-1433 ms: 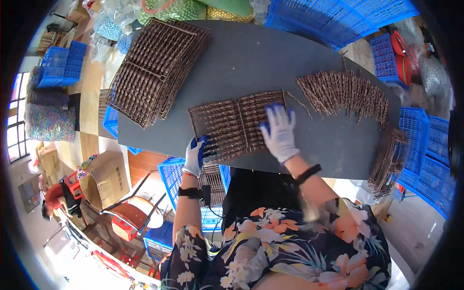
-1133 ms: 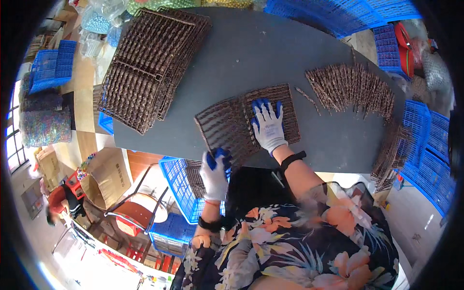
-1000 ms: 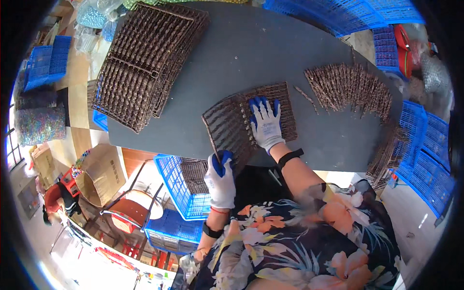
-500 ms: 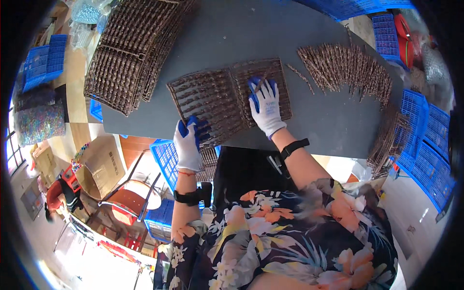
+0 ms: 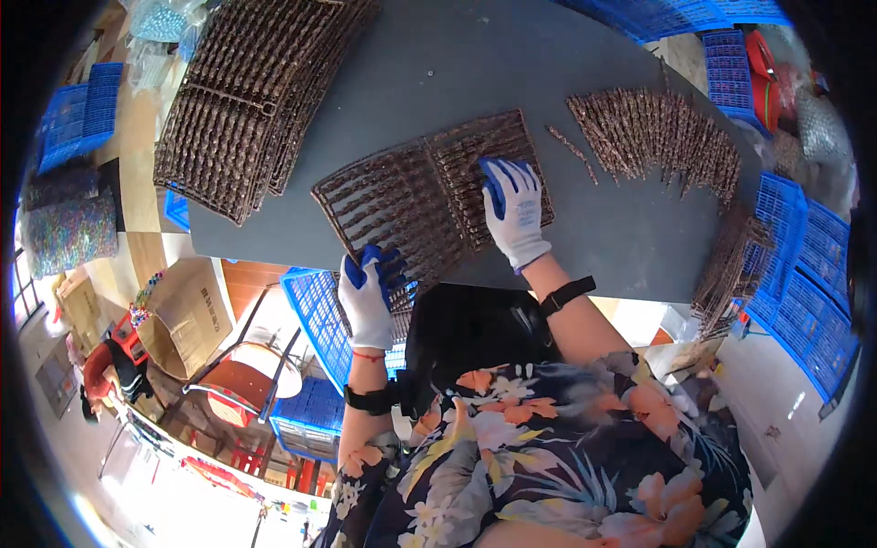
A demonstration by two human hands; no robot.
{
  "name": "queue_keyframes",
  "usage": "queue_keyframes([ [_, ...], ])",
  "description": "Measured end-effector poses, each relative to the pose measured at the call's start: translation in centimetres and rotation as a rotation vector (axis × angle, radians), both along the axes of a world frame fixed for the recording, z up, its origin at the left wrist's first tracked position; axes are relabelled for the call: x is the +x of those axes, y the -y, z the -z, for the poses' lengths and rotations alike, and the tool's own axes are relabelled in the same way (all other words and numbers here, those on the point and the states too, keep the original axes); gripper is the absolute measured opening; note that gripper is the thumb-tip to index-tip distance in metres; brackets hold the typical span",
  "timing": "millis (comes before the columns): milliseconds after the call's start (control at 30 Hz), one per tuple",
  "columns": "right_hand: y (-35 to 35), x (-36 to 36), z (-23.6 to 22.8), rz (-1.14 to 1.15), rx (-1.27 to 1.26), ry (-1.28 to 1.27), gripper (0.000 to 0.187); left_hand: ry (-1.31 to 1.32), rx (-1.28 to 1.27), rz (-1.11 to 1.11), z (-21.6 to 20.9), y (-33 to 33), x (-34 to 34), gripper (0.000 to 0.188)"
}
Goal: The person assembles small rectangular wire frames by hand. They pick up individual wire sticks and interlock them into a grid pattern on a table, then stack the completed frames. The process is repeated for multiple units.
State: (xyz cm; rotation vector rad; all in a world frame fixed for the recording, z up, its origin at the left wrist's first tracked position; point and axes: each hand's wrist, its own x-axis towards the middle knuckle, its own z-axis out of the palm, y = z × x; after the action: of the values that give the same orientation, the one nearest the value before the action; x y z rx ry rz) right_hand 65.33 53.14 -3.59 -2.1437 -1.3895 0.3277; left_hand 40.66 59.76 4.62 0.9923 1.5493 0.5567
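A brown two-panel rack [image 5: 393, 196], filled with rows of twisted, beaded-looking rods, lies tilted on the dark table. My left hand [image 5: 365, 297], in a white glove with blue-coated fingers, is closed on the rack's near left edge. In a matching glove, my right hand [image 5: 514, 208] rests on the right panel, fingers stretched over the rods; I see nothing held in it. One loose twisted rod [image 5: 572, 153] lies to the right of the rack. Beyond it, a fanned pile of similar rods [image 5: 653, 137] spreads toward the table's right edge.
A stack of similar brown racks [image 5: 251, 100] stands at the table's [image 5: 429, 55] far left. Blue plastic crates [image 5: 808, 251] line the right side, and another blue crate [image 5: 315, 306] is below the near edge. At lower left are a cardboard box [image 5: 187, 315] and a red-brown chair [image 5: 242, 388].
My right hand has shifted slightly right and down the panel; a rod seen at its fingers before no longer stands out. My left hand stays on the rack edge, a little lower.
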Motion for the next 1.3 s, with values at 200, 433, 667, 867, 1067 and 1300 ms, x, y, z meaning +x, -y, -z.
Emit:
queue_keyframes([
  [200, -5.7, 1.2, -1.3, -0.068, 0.08, 0.241, 0.046, 0.071, -0.048, -0.053, 0.0, -0.1, 0.2, 0.028],
  [433, -5.8, 1.1, 2.1, -0.189, -0.025, 0.216, 0.052, 0.121, -0.118, -0.18, 0.2, 0.7, 0.8, 0.031],
  [667, -5.7, 1.2, 2.0, -0.175, -0.023, 0.193, 0.049, 0.177, -0.198, -0.251, 1.7, -0.3, -0.2, 0.033],
  [867, -5.4, 1.1, 2.2, -0.219, -0.034, 0.194, 0.039, 0.173, -0.066, -0.253, 2.8, -1.6, -0.5, 0.032],
  [1067, -5.7, 1.1, 2.3, -0.128, -0.03, 0.239, 0.042, 0.027, 0.059, 0.023, -0.8, -0.2, 0.1, 0.031],
  [1300, -5.7, 1.4, 1.6, -0.11, 0.04, 0.112, 0.04, -0.312, 0.224, 0.172, -6.4, 3.2, 3.4, 0.035],
])
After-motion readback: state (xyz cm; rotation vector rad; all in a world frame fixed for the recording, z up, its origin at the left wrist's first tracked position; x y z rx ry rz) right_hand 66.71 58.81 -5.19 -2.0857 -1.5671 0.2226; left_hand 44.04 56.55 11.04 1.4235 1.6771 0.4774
